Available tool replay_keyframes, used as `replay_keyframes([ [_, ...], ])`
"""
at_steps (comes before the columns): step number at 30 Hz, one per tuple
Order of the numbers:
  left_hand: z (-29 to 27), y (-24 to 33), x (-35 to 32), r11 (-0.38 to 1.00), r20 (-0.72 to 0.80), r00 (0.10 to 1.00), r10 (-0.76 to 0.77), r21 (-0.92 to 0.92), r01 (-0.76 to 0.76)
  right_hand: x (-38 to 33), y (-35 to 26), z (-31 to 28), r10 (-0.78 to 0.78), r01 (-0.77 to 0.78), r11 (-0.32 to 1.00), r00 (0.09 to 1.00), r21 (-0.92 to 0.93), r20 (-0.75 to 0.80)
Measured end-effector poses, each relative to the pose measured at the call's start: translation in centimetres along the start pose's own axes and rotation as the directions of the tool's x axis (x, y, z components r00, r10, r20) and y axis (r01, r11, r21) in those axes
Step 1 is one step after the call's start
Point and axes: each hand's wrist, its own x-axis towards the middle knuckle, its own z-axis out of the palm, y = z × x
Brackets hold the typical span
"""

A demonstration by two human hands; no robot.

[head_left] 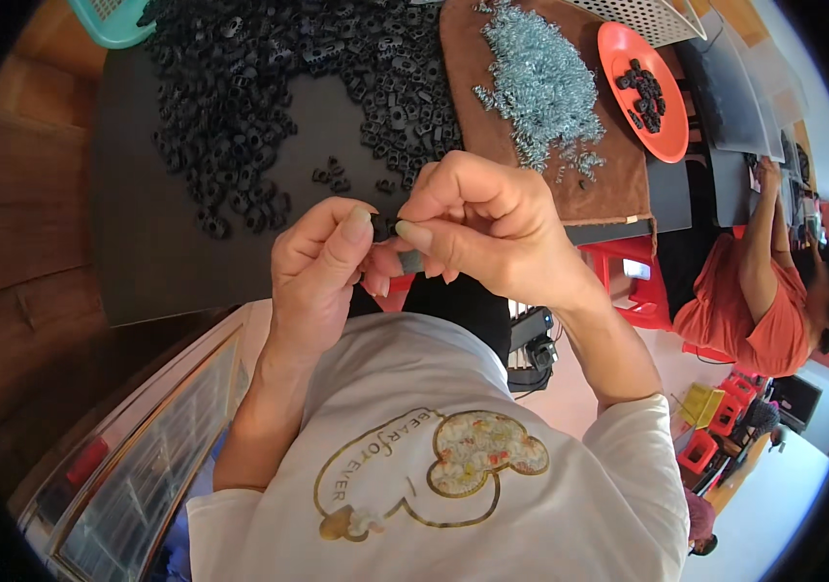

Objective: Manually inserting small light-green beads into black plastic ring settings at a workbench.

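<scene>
Just past the table's near edge, my left hand (322, 250) and my right hand (482, 228) meet, thumbs and forefingers pinched. Between the fingertips is a small black plastic part (383, 228), mostly covered by them; both hands grip it. Whether it is one piece or two, I cannot tell. Beyond my hands, a large heap of similar black plastic parts (230, 87) spreads over the dark table (322, 112). A few loose black parts (332, 176) lie close to my left hand. A pile of small silvery metal springs (540, 82) rests on a brown cloth (472, 73) beyond my right hand.
An orange plate (618, 48) with several black pieces stands at the far right. Behind it is a white perforated basket (652, 19), and a green basket (109, 29) sits far left. A person in an orange top (749, 310) works at the right, near red stools (637, 291).
</scene>
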Motion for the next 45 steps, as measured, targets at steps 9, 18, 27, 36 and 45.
replay_keyframes([
  [9, -0.6, -0.3, 0.0, 0.991, 0.057, 0.997, 0.048, 0.12, -0.055, -0.4, 0.5, 0.3, 0.014, -0.014, 1.0, 1.0, -0.002, -0.009],
  [18, 0.7, 0.1, -0.4, 0.987, -0.049, 0.997, 0.053, 0.152, -0.045, -0.3, 1.4, 0.6, -0.239, 0.229, 0.94, 0.971, -0.254, -0.006],
  [27, 0.9, -0.6, -0.2, 0.986, -0.063, 0.992, 0.108, 0.134, -0.099, -0.2, 0.8, -0.3, 0.036, -0.038, 0.989, 0.999, -0.142, -0.016],
  [36, 0.0, 0.0, -0.4, 0.969, 0.106, 0.994, -0.005, 0.245, -0.021, -0.2, 0.1, -1.2, -0.164, 0.183, 0.859, 0.983, -0.478, 0.083],
  [45, -0.5, 0.2, -0.1, 0.979, 0.172, 0.976, -0.134, 0.175, 0.104, 0.1, -0.6, -1.3, -0.264, 0.37, 0.599, 0.929, -0.71, 0.261],
])
